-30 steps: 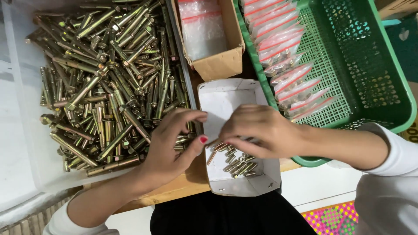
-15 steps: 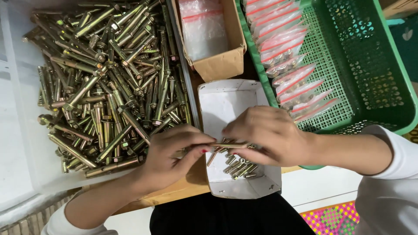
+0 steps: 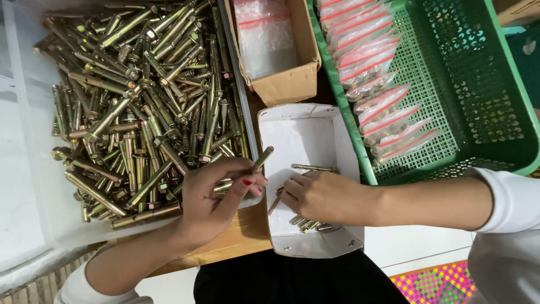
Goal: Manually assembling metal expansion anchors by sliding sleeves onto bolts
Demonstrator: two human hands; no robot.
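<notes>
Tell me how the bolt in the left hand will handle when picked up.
The bolt looks metal, so probably stiff and heavy for its size. Its round, shiny shank may roll or slip; the left hand pinches it between fingers.

The upper half of the white tray (image 3: pixel 306 132) lay bare, open from above. Its lower end was blocked by the right hand (image 3: pixel 320 197) and loose bolts (image 3: pixel 308 224). The cardboard box (image 3: pixel 281 84) closed the far end, the green basket (image 3: pixel 478 135) the right side, and the heaped bolt bin (image 3: pixel 34 225) the left.
</notes>
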